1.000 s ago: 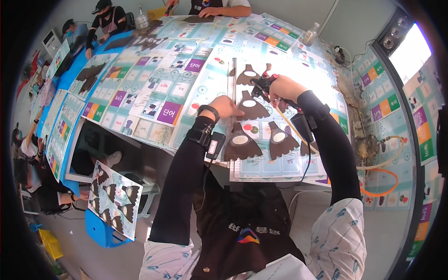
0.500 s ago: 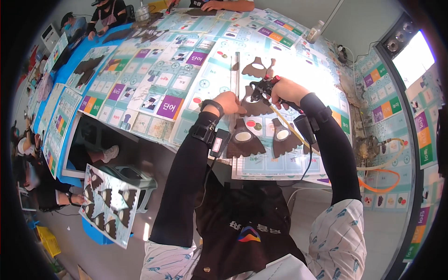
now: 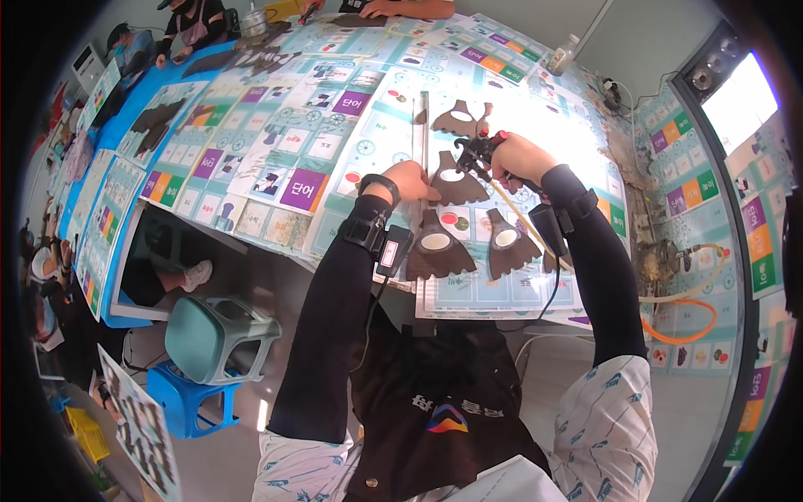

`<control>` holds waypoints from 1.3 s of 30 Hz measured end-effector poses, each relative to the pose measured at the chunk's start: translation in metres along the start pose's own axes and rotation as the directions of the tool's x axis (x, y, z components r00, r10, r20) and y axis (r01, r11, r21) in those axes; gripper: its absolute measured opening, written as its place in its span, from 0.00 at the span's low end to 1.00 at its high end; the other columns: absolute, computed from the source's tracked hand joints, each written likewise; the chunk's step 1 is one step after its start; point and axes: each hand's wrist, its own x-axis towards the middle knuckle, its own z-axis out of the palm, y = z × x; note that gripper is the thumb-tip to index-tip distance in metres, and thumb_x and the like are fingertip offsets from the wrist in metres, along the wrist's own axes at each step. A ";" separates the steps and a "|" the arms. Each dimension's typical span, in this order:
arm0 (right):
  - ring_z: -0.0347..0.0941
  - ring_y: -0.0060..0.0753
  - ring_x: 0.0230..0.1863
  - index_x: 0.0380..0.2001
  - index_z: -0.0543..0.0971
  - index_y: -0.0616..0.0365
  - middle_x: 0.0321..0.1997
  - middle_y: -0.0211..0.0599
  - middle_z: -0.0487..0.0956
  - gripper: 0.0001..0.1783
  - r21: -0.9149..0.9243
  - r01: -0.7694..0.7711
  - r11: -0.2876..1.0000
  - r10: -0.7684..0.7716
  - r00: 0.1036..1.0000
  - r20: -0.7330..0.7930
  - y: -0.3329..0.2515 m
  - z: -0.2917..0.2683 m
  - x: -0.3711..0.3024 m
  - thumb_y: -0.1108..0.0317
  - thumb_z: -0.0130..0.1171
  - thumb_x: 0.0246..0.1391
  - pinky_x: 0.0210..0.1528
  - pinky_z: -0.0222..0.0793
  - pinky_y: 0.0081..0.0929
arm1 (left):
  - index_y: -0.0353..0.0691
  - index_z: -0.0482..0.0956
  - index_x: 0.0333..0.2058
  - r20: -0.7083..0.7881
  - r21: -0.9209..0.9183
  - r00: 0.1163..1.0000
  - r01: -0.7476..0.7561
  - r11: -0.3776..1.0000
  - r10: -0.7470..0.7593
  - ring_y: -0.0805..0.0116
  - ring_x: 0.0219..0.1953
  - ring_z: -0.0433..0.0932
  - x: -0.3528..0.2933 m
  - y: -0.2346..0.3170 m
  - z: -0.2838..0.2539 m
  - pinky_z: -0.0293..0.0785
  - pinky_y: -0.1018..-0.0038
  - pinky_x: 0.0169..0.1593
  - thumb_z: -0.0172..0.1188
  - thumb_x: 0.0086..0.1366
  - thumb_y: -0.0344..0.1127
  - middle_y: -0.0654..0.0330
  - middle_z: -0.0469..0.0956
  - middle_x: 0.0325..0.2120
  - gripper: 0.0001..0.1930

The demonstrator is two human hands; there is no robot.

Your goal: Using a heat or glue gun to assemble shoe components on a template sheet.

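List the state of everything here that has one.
Left hand: at nearest brown piece's edge
Right hand: gripping black-and-red tool
Brown piece: lying flat
Tool: held, trigger unclear
Bottle: upright
Teal stool: unoccupied
Blue stool: unoccupied
Board: slanted

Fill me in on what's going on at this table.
A person's right hand grips a black and red tool at a brown scallop-edged piece with a pale oval. The left hand reaches that piece's left edge. Similar pieces lie nearer and farther away on the printed sheet. Whether the tool touches the piece isn't clear.
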 end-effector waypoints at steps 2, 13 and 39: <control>0.65 0.32 0.09 0.21 0.75 0.71 0.15 0.44 0.72 0.08 -0.007 -0.010 1.000 0.010 1.000 -0.004 0.000 0.000 0.000 0.77 0.53 0.31 0.11 0.58 0.30 | 0.33 0.85 0.38 -0.011 -0.013 1.000 0.000 1.000 0.000 0.57 0.38 0.82 0.000 0.000 0.000 0.76 0.69 0.46 0.70 0.49 0.52 0.48 0.84 0.35 0.27; 0.68 0.33 0.10 0.17 0.74 0.70 0.14 0.44 0.71 0.05 -0.046 -0.025 0.999 0.022 0.997 -0.069 0.002 -0.005 0.001 0.78 0.52 0.34 0.12 0.60 0.29 | 0.33 0.85 0.38 -0.010 -0.014 1.000 -0.001 1.000 0.001 0.55 0.39 0.82 0.001 0.000 -0.001 0.76 0.68 0.47 0.70 0.49 0.51 0.47 0.84 0.36 0.26; 0.67 0.30 0.12 0.18 0.75 0.68 0.15 0.42 0.71 0.05 -0.038 -0.072 0.997 0.072 0.997 -0.007 0.005 -0.006 -0.002 0.76 0.54 0.35 0.12 0.59 0.27 | 0.34 0.85 0.34 -0.022 -0.024 1.000 -0.012 1.000 0.011 0.62 0.35 0.80 0.001 -0.001 0.002 0.75 0.70 0.42 0.71 0.51 0.49 0.52 0.83 0.32 0.22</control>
